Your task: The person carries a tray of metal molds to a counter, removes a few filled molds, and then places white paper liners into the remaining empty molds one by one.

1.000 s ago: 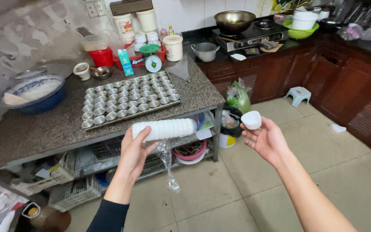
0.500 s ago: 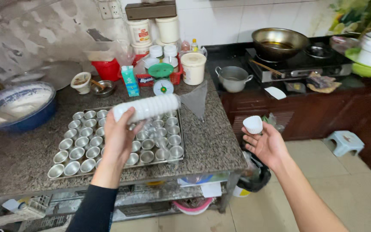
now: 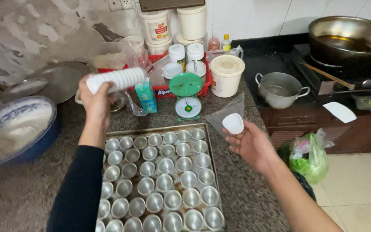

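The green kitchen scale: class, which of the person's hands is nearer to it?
Right. The right hand, holding a white paper cup, is just right of and below the green kitchen scale. The left hand, gripping a stack of cups, is farther off, to the scale's left.

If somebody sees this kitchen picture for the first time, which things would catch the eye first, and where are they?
First, the metal baking tray filled with rows of small shiny metal cups, low in the middle on the speckled stone counter. Above it, the left hand holds up a long stack of white paper cup liners, and the right hand holds a single white paper liner beside the tray.
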